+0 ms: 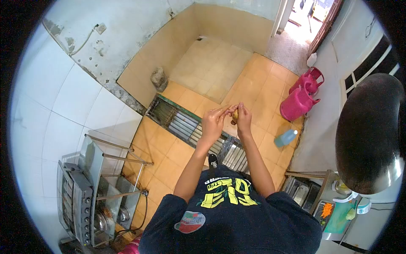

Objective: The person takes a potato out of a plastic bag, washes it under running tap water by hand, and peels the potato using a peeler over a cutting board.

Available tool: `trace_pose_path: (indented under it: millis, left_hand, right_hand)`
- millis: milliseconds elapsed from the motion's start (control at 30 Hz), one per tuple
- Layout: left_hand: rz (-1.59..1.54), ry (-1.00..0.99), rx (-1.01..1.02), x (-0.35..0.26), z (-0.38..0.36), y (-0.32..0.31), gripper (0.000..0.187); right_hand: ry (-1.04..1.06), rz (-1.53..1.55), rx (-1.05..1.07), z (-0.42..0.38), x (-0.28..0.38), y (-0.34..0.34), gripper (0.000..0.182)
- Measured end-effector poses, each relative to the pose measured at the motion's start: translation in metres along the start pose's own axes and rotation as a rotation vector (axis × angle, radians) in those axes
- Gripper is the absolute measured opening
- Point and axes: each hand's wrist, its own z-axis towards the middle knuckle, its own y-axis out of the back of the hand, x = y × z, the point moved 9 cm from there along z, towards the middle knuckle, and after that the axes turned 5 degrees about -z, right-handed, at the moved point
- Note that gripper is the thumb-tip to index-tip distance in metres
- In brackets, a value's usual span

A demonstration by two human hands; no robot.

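Both of my hands meet in front of my body, above the tiled floor. Between the fingers of my right hand is a small yellow-brown lump with a darker lower end, too small to name. My left hand comes in from the left with its fingers pressed together and pointing at that lump, their tips right at it and close to the right fingertips. Whatever the left fingers pinch is hidden.
A floor drain grate runs below my hands. Pink gas cylinders and a bottle of bluish liquid stand at right. A stove is at lower left, a hanging wok at right, and a green cutting board at lower right.
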Motion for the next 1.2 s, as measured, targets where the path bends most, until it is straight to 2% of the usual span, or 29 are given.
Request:
trace_pose_path:
  millis: [133,233,300,333,367,400,500,567,667,767,800,867,1000,1067,1200]
  left_hand:
    - [-0.111,0.095,-0.161,-0.039,-0.024,-0.004,0.010]
    - [-0.061,0.125,-0.075,-0.063,-0.063,-0.036,0.009]
    - [-0.246,0.233,-0.081,-0.079,-0.102,-0.064,0.005]
    - [-0.329,0.294,-0.124,-0.082,-0.124,-0.075,0.006]
    - [-0.406,0.347,-0.174,-0.087,-0.144,-0.083,0.007]
    - [-0.504,0.336,-0.208,-0.099,-0.162,-0.090,0.005]
    - [-0.366,0.172,-0.082,-0.114,-0.210,-0.102,0.003]
    - [-0.462,0.282,-0.140,-0.113,-0.241,-0.105,0.011]
    - [-0.615,0.447,-0.250,-0.120,-0.271,-0.105,0.031]
    - [-0.639,0.461,-0.247,-0.122,-0.294,-0.106,0.030]
    - [-0.705,0.448,-0.254,-0.128,-0.296,-0.106,0.030]
    - [-0.638,0.436,-0.234,-0.139,-0.300,-0.103,0.030]
    - [-0.675,0.421,-0.210,-0.160,-0.317,-0.104,0.029]
    - [-0.714,0.363,-0.207,-0.167,-0.332,-0.107,0.025]
    - [-0.715,0.397,-0.253,-0.189,-0.377,-0.100,0.016]
  right_hand:
    - [-0.020,0.165,0.132,-0.046,0.019,0.034,0.038]
    - [-0.130,0.425,0.239,-0.096,0.023,0.067,0.037]
    - [-0.214,0.619,0.284,-0.135,0.027,0.093,0.038]
    - [-0.165,0.633,0.361,-0.145,0.024,0.108,0.035]
    - [-0.165,0.650,0.348,-0.158,0.020,0.125,0.033]
    - [-0.158,0.670,0.344,-0.169,0.025,0.137,0.032]
    - [-0.107,0.771,0.444,-0.194,0.034,0.158,0.028]
    - [-0.100,0.838,0.479,-0.210,0.034,0.169,0.032]
    - [-0.088,0.659,0.452,-0.248,0.044,0.175,0.034]
    - [-0.015,0.440,0.533,-0.275,0.054,0.172,0.033]
    - [-0.021,0.462,0.561,-0.284,0.057,0.169,0.031]
    - [-0.013,0.512,0.607,-0.298,0.061,0.168,0.026]
    - [0.069,0.503,0.581,-0.313,0.069,0.185,0.022]
    - [0.136,0.395,0.531,-0.326,0.079,0.195,0.024]
    - [0.158,0.372,0.554,-0.370,0.083,0.208,0.031]
